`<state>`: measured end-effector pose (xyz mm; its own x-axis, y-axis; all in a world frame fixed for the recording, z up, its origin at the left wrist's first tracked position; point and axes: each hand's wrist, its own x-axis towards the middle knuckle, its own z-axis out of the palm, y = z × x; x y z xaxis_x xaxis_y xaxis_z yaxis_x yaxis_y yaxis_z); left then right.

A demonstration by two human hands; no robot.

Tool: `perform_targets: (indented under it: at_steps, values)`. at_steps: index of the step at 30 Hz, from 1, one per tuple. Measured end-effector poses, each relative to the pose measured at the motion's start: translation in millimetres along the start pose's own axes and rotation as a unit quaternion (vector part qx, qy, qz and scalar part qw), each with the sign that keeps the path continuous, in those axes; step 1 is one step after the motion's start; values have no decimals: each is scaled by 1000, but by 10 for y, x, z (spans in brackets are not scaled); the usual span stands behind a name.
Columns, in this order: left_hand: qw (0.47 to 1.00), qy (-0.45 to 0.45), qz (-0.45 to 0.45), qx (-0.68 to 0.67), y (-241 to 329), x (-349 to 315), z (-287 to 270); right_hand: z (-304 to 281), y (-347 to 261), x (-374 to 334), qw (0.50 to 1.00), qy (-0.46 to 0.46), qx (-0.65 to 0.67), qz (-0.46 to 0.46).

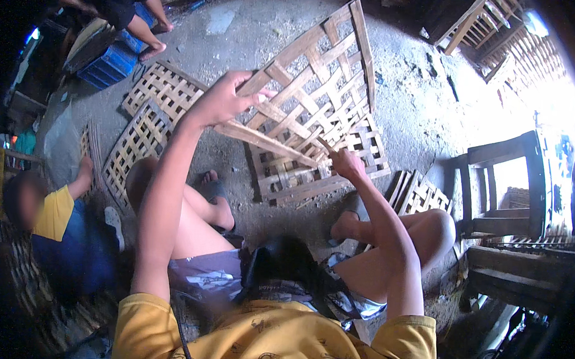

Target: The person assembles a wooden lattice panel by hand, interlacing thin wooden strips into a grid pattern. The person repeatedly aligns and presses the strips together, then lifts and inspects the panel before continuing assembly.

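Observation:
My left hand [224, 101] is closed round the left corner of a lattice panel [290, 107] woven from flat bamboo strips in a wooden frame. The panel is tilted up, its far corner raised. At its near edge my right hand [349, 164] is closed on a short brown stick-like piece [327, 144], whose kind I cannot make out; its tip lies against the weave. Another woven panel [287, 193] rests on the ground beneath the raised one, partly hidden by it.
More woven panels [139, 138] lie on the ground to the left, and a smaller one [426, 196] is by my right knee. A person in a yellow top [53, 212] sits at the left. A blue crate [104, 68] is beside another person's legs. Wooden stools [500, 152] stand at the right.

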<state>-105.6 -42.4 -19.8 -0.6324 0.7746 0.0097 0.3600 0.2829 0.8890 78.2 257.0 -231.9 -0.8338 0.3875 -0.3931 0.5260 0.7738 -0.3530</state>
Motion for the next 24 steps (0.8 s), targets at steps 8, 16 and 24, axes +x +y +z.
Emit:
perform_targets:
  at_steps: [8, 16, 24]
  values:
    - [994, 38, 53, 89, 61, -76, 48, -691, -500, -80, 950, 228, 212, -32]
    - [993, 26, 92, 69, 247, -21, 311, -1778, -560, -433, 867, 451, 195, -80]
    - [997, -19, 41, 68, 398, -176, 503, -1628, -793, -842, 920, 348, -145, -106]
